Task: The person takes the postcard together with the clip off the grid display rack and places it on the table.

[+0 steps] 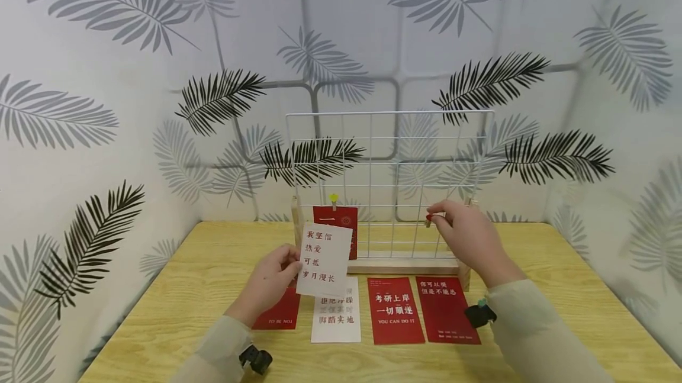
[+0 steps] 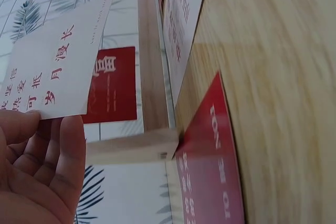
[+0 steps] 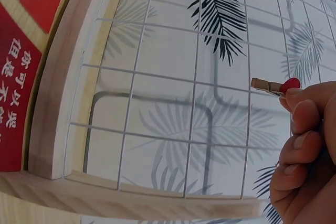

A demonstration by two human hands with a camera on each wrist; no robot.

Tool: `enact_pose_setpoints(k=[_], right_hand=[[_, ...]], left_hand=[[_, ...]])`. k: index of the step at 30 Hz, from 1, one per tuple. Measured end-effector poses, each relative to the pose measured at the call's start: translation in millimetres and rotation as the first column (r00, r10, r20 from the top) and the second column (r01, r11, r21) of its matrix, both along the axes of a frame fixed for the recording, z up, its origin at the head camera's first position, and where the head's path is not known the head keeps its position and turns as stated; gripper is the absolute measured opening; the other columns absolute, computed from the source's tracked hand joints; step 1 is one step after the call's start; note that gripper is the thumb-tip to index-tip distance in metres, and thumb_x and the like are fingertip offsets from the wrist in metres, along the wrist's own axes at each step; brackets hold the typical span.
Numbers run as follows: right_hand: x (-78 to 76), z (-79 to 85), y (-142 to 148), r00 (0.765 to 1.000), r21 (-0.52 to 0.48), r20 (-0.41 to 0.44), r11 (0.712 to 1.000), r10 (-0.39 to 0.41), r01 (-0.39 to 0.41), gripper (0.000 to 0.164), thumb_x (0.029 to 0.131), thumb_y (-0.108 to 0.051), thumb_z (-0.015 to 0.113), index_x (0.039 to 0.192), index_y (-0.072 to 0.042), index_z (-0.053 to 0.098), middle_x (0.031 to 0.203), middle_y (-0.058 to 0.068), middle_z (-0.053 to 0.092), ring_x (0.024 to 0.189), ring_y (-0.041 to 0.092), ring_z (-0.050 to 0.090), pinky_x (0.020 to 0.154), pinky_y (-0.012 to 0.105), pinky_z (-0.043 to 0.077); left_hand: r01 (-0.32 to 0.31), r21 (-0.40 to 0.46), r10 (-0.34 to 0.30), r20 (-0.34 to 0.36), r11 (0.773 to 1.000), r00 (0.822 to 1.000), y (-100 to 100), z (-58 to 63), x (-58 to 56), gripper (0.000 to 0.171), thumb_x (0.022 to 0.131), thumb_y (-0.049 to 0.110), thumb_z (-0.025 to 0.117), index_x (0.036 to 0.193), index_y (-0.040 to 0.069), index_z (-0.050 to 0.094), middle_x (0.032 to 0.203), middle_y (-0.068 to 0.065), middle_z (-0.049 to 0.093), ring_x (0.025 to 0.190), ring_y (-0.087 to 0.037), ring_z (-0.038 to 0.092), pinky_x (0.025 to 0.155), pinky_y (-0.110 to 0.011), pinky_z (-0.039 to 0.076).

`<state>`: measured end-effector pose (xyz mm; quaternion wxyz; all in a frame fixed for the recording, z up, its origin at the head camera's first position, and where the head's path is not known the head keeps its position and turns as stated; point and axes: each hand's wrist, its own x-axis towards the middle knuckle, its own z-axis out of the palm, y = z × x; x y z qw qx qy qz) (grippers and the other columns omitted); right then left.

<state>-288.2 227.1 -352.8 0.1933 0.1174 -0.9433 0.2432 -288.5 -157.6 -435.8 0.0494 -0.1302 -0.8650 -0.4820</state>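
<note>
My left hand (image 1: 274,279) pinches the left edge of a white card (image 1: 326,258) with red lettering, held up before the grid. Between the right thumb and forefinger, my right hand (image 1: 471,241) holds a small wooden clothespin (image 3: 270,85) with a red heart-shaped end. That hand is in front of the right part of the white wire grid (image 1: 391,184), which stands in a wooden base (image 1: 405,266). Behind the white card, a red card (image 1: 341,214) hangs on the grid from a clothespin (image 1: 334,200) with a yellow end.
On the wooden table (image 1: 176,324), in front of the base, lie a red card (image 1: 279,312) partly behind the left hand, a white card (image 1: 335,330), a red card (image 1: 396,312) and another red card (image 1: 447,312). A patterned wall (image 1: 362,28) stands behind the grid.
</note>
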Motion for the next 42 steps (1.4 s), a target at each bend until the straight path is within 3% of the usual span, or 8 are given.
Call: enact_pose_setpoints(k=[5,13,19,22,32,35,42], right_hand=[[5.4,-5.6,13.0,1.000,-0.024,0.004,1.000,-0.018,0.018,0.024,0.103,-0.022,0.060,0.122,-0.010,0.070,0.079,0.003,0.066,0.050,0.017,0.041,0.048,0.034,0.036],[12.7,-21.6,33.3,0.999,-0.062,-0.004,0.997,-0.045,0.045,0.025,0.104,-0.023,0.059,0.122,-0.010,0.069,0.086,0.004,0.068,0.047,0.016,0.038,0.043,0.032,0.034],[19.7,-29.9,48.9,0.997,-0.065,0.001,0.995,-0.071,0.071,0.026,0.105,-0.026,0.057,0.123,-0.010,0.069,0.062,0.001,0.052,0.044,0.016,0.038,0.041,0.031,0.032],[22.3,-34.8,57.6,0.996,-0.066,0.010,0.994,-0.085,0.085,0.027,0.105,-0.028,0.057,0.121,-0.011,0.069,0.059,0.000,0.045,0.045,0.017,0.038,0.043,0.032,0.033],[28.9,-55.0,93.4,0.990,-0.101,0.061,0.986,-0.125,0.131,0.032,0.105,-0.035,0.054,0.120,-0.010,0.069,0.063,0.001,0.047,0.047,0.018,0.039,0.044,0.032,0.032],[32.8,-58.8,103.3,0.988,-0.112,0.081,0.984,-0.128,0.137,0.031,0.105,-0.034,0.054,0.120,-0.010,0.068,0.065,0.001,0.050,0.047,0.018,0.040,0.043,0.032,0.033],[35.5,-67.2,124.0,0.972,-0.125,0.188,0.978,-0.139,0.165,0.041,0.106,-0.040,0.049,0.125,-0.007,0.065,0.073,0.006,0.059,0.054,0.020,0.048,0.044,0.034,0.036]], left_hand=[[-0.061,-0.008,0.061,0.007,0.998,0.998,-17.1,0.9,-0.3,0.006,0.101,0.011,0.061,0.107,0.014,0.062,0.092,-0.001,0.063,0.080,-0.019,0.061,0.070,-0.030,0.054],[-0.101,-0.011,0.101,0.004,0.995,0.995,-44.2,6.6,-2.2,0.011,0.103,0.012,0.058,0.114,0.009,0.060,0.096,-0.006,0.063,0.084,-0.027,0.063,0.073,-0.037,0.057],[-0.101,0.015,0.102,-0.018,0.995,0.995,-62.1,10.6,-4.3,0.011,0.104,0.009,0.055,0.114,0.006,0.058,0.098,-0.011,0.064,0.081,-0.022,0.065,0.070,-0.034,0.058],[-0.117,0.005,0.117,-0.030,0.993,0.993,-70.4,9.5,-6.1,0.011,0.105,0.008,0.053,0.115,0.006,0.058,0.098,-0.011,0.064,0.082,-0.022,0.064,0.070,-0.033,0.058],[-0.201,-0.051,0.203,0.025,0.978,0.979,-107.4,7.0,-5.1,0.018,0.106,0.009,0.050,0.122,0.002,0.054,0.102,-0.013,0.062,0.086,-0.025,0.061,0.071,-0.038,0.057],[-0.224,-0.079,0.228,0.047,0.971,0.973,-122.2,2.9,-3.1,0.019,0.106,0.009,0.049,0.122,0.001,0.053,0.101,-0.014,0.061,0.084,-0.025,0.060,0.068,-0.034,0.056],[-0.220,-0.124,0.233,0.099,0.968,0.968,-150.5,-4.8,4.8,0.015,0.105,0.006,0.049,0.117,-0.001,0.052,0.096,-0.013,0.059,0.079,-0.023,0.059,0.064,-0.033,0.055]])
